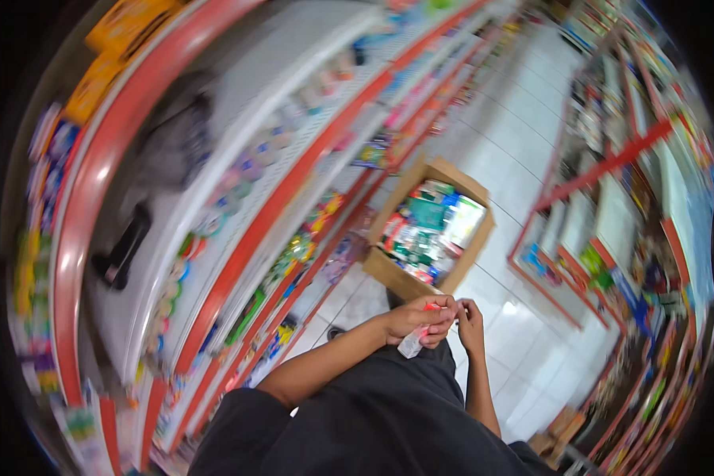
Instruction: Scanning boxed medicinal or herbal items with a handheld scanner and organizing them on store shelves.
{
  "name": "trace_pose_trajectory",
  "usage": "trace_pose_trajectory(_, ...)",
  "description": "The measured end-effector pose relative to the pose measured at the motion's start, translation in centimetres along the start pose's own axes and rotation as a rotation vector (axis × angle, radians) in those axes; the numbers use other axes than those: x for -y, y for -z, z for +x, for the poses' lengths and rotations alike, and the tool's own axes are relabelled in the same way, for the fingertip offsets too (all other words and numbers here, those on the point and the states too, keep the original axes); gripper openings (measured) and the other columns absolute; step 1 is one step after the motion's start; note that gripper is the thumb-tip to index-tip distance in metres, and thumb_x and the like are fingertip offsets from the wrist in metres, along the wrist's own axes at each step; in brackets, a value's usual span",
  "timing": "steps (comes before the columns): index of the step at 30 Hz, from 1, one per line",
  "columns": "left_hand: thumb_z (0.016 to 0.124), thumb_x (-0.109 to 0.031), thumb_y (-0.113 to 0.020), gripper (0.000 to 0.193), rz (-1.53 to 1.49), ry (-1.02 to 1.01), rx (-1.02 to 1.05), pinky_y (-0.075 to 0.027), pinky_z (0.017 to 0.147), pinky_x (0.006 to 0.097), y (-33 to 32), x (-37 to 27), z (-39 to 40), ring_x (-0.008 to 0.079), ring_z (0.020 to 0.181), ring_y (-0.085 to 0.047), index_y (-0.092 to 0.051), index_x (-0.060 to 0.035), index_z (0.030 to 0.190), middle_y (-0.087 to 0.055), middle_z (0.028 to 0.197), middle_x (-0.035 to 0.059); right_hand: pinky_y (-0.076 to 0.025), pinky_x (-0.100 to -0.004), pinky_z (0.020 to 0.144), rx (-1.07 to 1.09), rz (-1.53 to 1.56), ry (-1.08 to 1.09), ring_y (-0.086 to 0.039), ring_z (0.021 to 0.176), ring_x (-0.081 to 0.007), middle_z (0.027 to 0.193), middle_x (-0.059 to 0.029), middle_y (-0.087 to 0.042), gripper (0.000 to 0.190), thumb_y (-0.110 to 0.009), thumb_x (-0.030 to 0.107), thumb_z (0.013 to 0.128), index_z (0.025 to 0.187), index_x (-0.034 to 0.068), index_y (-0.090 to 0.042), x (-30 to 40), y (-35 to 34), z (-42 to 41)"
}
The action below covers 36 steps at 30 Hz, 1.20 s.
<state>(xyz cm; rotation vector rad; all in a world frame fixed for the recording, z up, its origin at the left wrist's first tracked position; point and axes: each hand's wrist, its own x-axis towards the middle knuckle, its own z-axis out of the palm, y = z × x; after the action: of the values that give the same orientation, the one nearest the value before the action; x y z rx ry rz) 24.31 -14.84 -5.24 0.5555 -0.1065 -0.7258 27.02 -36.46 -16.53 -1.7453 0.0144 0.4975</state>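
My left hand (409, 316) is closed around a small white carton with red markings (412, 344), held in front of my body. The carton's lower end sticks out below my fingers. Close beside it, my right hand (471, 328) has its fingertips bent together near the left fingertips. Whether it pinches anything is too blurred to tell. On the floor just beyond my hands stands an uncovered cardboard box (387, 272). Packed inside are several small packages, among them a green pack (426, 214) and a white and green pack (465, 219).
Long shelves with red edges (285, 217) run along my left, stocked with colourful goods. A black object (126, 247) lies on an upper shelf. More shelves (616, 229) stand to the right across the white tiled floor (514, 157). Brown cardboard (565, 429) sits lower right.
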Motion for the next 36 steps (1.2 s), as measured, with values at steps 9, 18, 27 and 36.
trace_pose_trajectory(9,0.081,-0.037,-0.054,0.044,-0.562,-1.033,-0.492,-0.042,0.093,0.0512,2.4,1.5,-21.0,0.0328,0.100,-0.056,-0.057,-0.0061,0.113,-0.058,0.102,0.0131,-0.047,-0.0367,0.085,0.475,-0.189,0.834,-0.060,0.093,-0.0288,0.100,-0.0154,-0.061,0.030,-0.071,0.012,0.079,0.104,0.001,-0.059,24.9,-19.3,1.9)
trace_pose_trajectory(18,0.082,-0.045,-0.056,0.065,-0.716,-1.549,-0.375,-0.017,0.115,0.0580,-2.2,3.7,-24.8,0.0356,0.139,-0.031,-0.048,-0.0026,0.131,-0.047,0.139,0.0162,-0.041,-0.0469,0.100,0.168,-0.618,1.767,-0.049,0.121,-0.0386,0.127,-0.0208,-0.056,0.064,-0.070,0.045,0.077,0.126,0.007,-0.054,42.0,-41.4,17.7)
trace_pose_trajectory(27,0.082,-0.051,-0.054,0.075,-0.655,-1.648,-0.355,-0.021,0.114,0.0561,-5.5,3.0,-28.0,0.0341,0.141,-0.027,-0.038,-0.0052,0.140,-0.030,0.151,0.0176,-0.055,-0.0404,0.079,0.439,-0.127,0.692,-0.066,0.095,-0.0297,0.118,-0.0212,-0.060,0.053,-0.059,0.017,0.084,0.129,-0.005,-0.043,30.3,-24.2,0.5)
trace_pose_trajectory(36,0.097,-0.030,-0.040,0.044,-0.427,-1.576,-0.640,-0.038,0.106,0.0373,-5.1,3.6,-27.2,0.0222,0.125,-0.049,-0.043,-0.0078,0.135,-0.051,0.135,0.0087,-0.050,-0.0471,0.073,0.685,-0.472,1.086,-0.062,0.083,-0.0432,0.090,-0.0271,-0.063,0.033,-0.065,0.015,0.071,0.097,-0.005,-0.064,18.8,-31.1,-9.7)
